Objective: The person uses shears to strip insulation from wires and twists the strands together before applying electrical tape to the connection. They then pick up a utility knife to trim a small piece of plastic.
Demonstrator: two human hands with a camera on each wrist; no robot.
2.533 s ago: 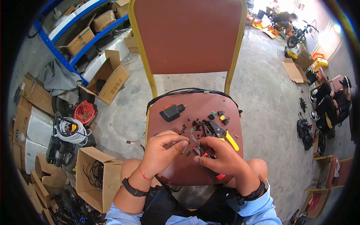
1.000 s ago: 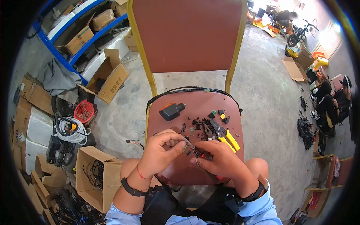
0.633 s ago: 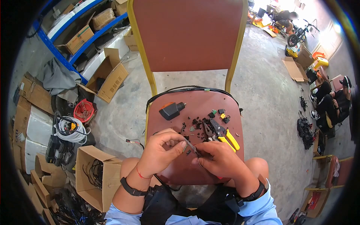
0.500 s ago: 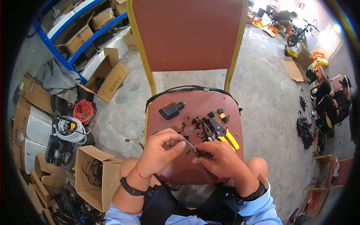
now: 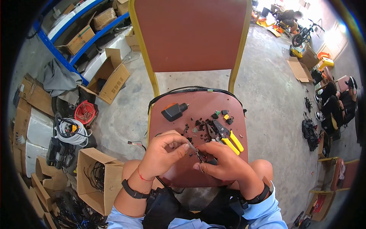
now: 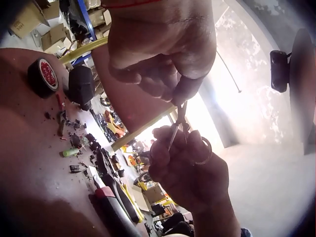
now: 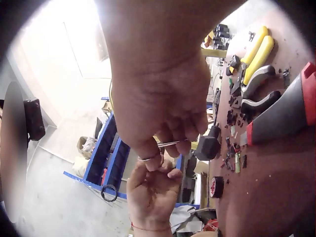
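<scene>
My left hand [image 5: 166,150] pinches the blade end of small metal scissors [image 6: 180,114] between thumb and fingertips, over the chair seat. Anything small inside that pinch is hidden. My right hand [image 5: 225,160] grips the scissors from the other side, with a metal ring around a digit in the left wrist view. Beyond the hands, yellow-handled pliers [image 5: 234,144] lie on the seat among black scraps [image 5: 199,124]. A tool with a red-and-grey handle [image 7: 286,106] lies under my right hand, mostly hidden in the head view.
On the red chair seat [image 5: 171,177] lie a black housing with an orange lens [image 5: 175,112] and a black tape roll with a red centre [image 6: 44,77]. A cable [image 5: 198,88] runs along its back edge. An open carton [image 5: 93,183] with wires stands at left.
My right hand has come slightly lower and nearer my body, uncovering both yellow plier handles. Since half a second ago its thumb and fingers have spread farther apart on the scissors. The left hand barely moves.
</scene>
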